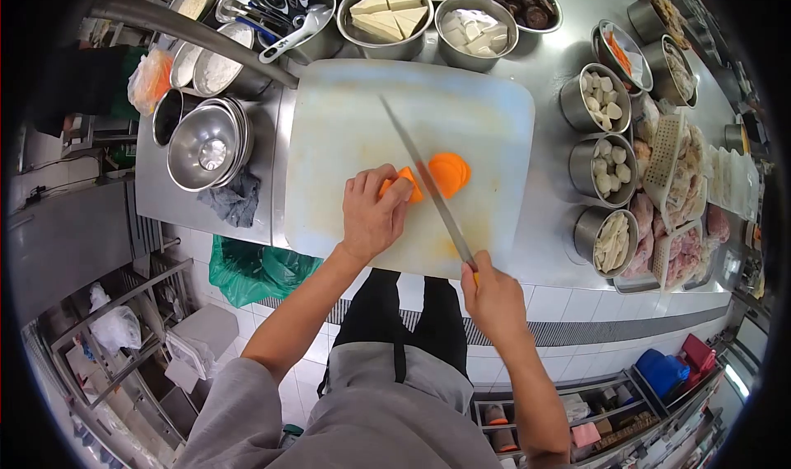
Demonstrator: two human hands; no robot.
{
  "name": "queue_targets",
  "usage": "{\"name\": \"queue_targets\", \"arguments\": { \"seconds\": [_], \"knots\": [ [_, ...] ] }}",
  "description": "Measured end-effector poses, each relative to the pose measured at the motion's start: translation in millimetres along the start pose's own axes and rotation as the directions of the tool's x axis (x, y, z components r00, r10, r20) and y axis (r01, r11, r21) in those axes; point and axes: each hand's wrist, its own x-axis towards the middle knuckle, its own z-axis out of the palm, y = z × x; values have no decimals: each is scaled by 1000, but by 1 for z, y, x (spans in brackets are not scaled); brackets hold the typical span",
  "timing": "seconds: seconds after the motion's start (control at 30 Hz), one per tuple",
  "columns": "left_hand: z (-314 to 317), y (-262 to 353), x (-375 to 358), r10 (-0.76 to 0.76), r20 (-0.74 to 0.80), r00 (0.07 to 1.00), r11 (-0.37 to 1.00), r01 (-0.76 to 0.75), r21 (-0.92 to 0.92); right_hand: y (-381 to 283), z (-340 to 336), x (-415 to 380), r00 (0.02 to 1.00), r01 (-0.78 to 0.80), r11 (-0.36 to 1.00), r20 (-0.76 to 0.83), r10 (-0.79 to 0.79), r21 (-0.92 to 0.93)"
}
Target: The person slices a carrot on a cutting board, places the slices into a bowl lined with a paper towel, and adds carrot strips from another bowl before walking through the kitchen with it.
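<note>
Where the long steel knife [449, 222] crosses mid-frame, its blade lies between two lots of orange: the firm orange vegetable piece, carrot by its look [412, 185], on the left, and a fanned stack of thin round orange slices [449, 172] just beside it on the right. That gap is your key relation. Blade axis is diagonal, tip toward upper left, heel toward lower right. Can't tell if steel touches the piece.

Your left hand [371, 213] is the nearer one; the piece is right at its fingers, on the upper-right side. Those fingers are bent and bunched over it, pinning it to the pale, worn plastic cutting board [329, 123]. Your grip hides much of the piece, so its long axis can't be read.

Your right hand [494, 300], lower right of centre, has its fingers wrapped snugly round the knife's handle, a bit of yellow showing. It's well apart from the piece; only the blade reaches over. Slices sit loose, no finger on them. Board rests on the stainless steel counter [548, 213].
</note>
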Motion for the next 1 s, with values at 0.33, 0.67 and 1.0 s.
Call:
{"name": "queue_targets", "arguments": {
  "seconds": [0.33, 0.67, 1.0],
  "knots": [
    [-6, -2, 1, -7, 37, 999, 999, 6, 42, -25, -14, -55, 998, -60, 980, -45, 52, -191],
    [-3, 2, 0, -33, 66, 997, 999, 32, 23, -36, -11, -20, 995, -78, 980, 42, 87, -185],
    [-3, 1, -1, -43, 44, 998, 999, 44, -18, -8, 19, 29, 998, -55, 994, -14, 54, -95]
  ]
}}
